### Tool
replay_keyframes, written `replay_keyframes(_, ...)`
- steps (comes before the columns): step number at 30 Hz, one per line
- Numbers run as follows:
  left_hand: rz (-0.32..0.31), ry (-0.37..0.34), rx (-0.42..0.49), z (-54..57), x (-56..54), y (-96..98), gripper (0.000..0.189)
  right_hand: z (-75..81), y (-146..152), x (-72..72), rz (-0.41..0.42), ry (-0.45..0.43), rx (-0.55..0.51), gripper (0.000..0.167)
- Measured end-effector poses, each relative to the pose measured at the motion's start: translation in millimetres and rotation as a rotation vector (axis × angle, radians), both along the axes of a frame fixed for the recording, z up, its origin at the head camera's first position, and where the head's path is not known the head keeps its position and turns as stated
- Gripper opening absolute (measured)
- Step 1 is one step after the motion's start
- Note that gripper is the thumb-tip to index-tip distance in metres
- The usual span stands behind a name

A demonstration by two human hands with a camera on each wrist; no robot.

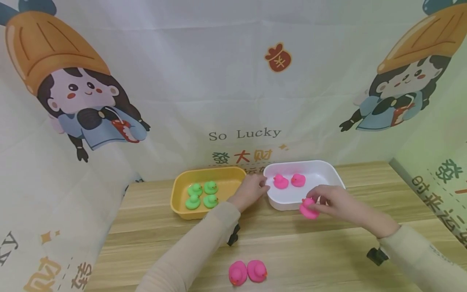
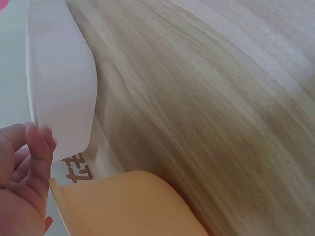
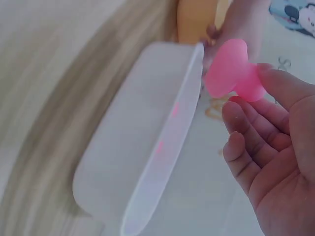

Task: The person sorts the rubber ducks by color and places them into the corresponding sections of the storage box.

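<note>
My right hand (image 1: 337, 202) pinches a pink rubber duck (image 3: 229, 73) between thumb and fingers, at the front edge of the white basin (image 1: 288, 202). Inside that basin sit two more pink rubber ducks, one on the left (image 1: 281, 181) and one beside it (image 1: 298, 180). My left hand (image 1: 251, 188) is at the basin's left end, its curled fingertips gripping the rim in the left wrist view. Two pink rubber ducks, one left (image 1: 238, 273) and one right (image 1: 257, 271), lie side by side on the wooden table (image 1: 310, 255) near the front.
Left of the white basin stands a yellow basin (image 1: 178, 207) with several green rubber ducks (image 1: 211, 187); my left forearm reaches past its right end. A printed cloth (image 1: 204, 73) hangs behind the table and along both sides.
</note>
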State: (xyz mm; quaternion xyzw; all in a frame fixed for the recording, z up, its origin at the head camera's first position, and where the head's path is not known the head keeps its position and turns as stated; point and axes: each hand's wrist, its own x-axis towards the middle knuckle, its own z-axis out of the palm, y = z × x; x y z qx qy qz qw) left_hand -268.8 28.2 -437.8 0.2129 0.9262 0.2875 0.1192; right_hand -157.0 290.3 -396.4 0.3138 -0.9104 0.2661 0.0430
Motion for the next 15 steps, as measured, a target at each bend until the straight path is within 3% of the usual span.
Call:
replay_keyframes(7,-0.007,-0.008,0.010,-1.4,-0.3,-1.4,0.038,15.9,13,-17.2,-0.106,-0.130,0.053,0.023)
replay_keyframes(15,0.000,0.020,-0.003,-1.3,-0.4,-0.8,0.038,21.9,26,-48.0,-0.141,-0.166,0.078,0.029)
